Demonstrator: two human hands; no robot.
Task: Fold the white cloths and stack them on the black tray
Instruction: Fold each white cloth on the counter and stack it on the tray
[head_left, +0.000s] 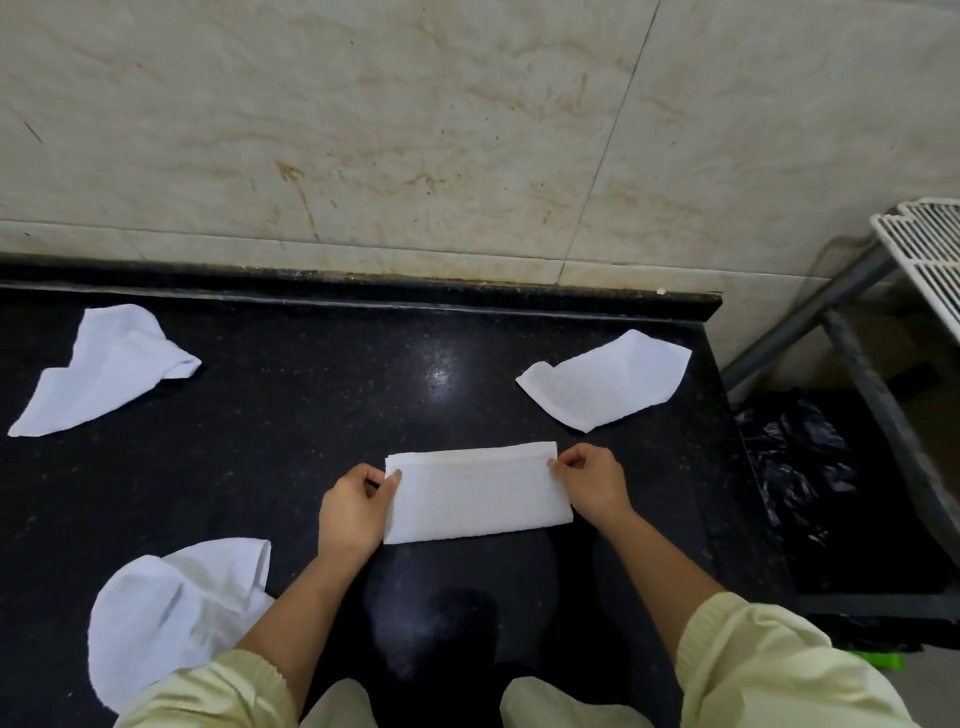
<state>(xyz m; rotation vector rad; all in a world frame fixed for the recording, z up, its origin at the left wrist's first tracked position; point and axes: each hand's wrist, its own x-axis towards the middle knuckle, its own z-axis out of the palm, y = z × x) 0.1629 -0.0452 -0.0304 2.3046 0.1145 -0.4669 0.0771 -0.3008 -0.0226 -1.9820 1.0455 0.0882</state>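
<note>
A white cloth (475, 493) folded into a flat rectangle lies in the middle of the black counter (322, 415). My left hand (356, 512) pinches its upper left corner and my right hand (589, 483) pinches its upper right corner. Three more white cloths lie unfolded: one at the far left (106, 369), one at the far right (605, 379), one near the front left (176, 613), partly under my left sleeve. No black tray shows in view.
A stained tiled wall (415, 130) runs behind the counter. The counter ends at its right edge (727, 415). Beyond it stand a grey metal frame (852, 364) with a white wire rack (930, 249) and a black plastic bag (800, 457) below.
</note>
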